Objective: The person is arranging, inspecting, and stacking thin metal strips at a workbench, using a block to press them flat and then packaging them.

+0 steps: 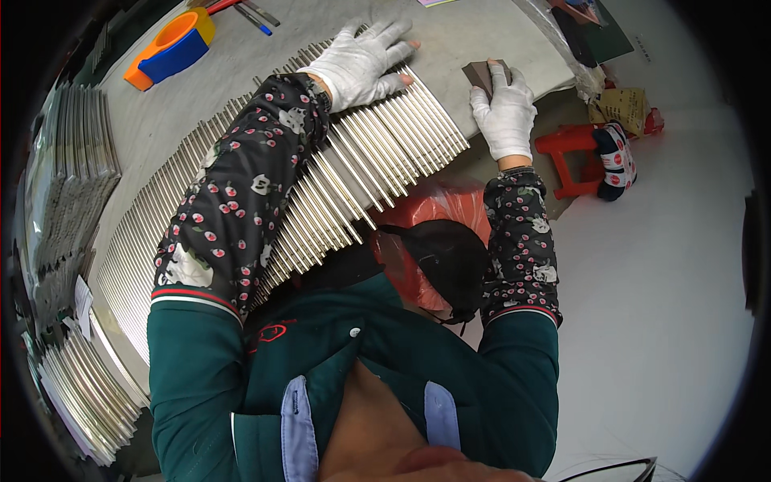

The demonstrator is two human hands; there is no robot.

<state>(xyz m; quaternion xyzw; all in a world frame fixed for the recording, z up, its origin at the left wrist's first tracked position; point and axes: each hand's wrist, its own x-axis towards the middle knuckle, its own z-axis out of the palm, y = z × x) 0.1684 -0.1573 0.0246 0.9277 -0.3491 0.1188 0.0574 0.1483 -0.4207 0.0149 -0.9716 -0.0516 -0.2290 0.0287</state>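
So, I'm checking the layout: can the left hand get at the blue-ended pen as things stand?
Probably yes: the left hand rests over the metal rods, and mostly bare tabletop separates it from the blue-ended pen.

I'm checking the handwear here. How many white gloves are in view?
2: one white glove is on the left hand, spread over the metal rods; the other glove is on the right hand, holding the brown block. More may be hidden.

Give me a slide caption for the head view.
Gloved left hand resting across a row of metal rods, gloved right hand holding a brown block on the table.
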